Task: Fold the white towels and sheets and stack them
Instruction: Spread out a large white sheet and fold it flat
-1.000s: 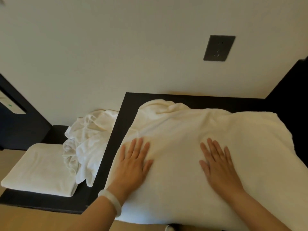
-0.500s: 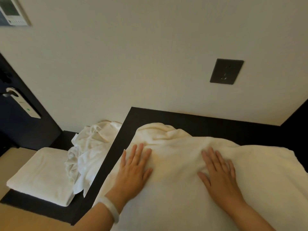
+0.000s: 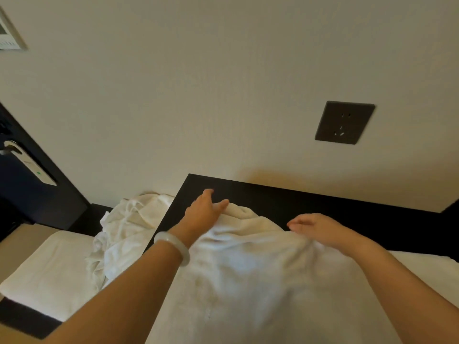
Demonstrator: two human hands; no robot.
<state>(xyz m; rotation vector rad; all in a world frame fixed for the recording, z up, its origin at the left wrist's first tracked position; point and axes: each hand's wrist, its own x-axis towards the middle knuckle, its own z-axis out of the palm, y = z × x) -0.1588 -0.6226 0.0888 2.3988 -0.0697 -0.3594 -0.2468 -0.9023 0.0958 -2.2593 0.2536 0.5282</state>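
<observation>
**Hands leave the flat press and go for the far edge**

Folded towel (image 3: 47,274) sits at the far left on the lower bench (image 3: 22,321), with the crumpled sheet (image 3: 124,232) heaped just beside it on its right. Both lie as they did a second ago, so one piece looks done and one is not yet folded.

The change is in the hands. A second ago both palms lay flat in the middle of the spread towel (image 3: 260,289). That towel covers the near part of the higher black bench (image 3: 323,204).

The left hand (image 3: 202,212), with a pale bracelet (image 3: 172,247) at the wrist, has now slid to the towel's bunched far edge. Its fingers (image 3: 208,192) reach loosely past the cloth over the dark surface, and the thumb lies on the bunched cloth. They look released, not yet closed on anything.

The right hand (image 3: 320,229) has also gone forward and turned. Its fingers (image 3: 296,223) are curled at the rumpled far edge. The frame is too blurred to tell whether they pinch the cloth or only touch it.

I judge that smoothing is over and the next fold is starting, most likely by drawing the far edge toward the near side. The left far corner is still bunched, and it could spoil a square fold unless it is pulled straight first.
</observation>
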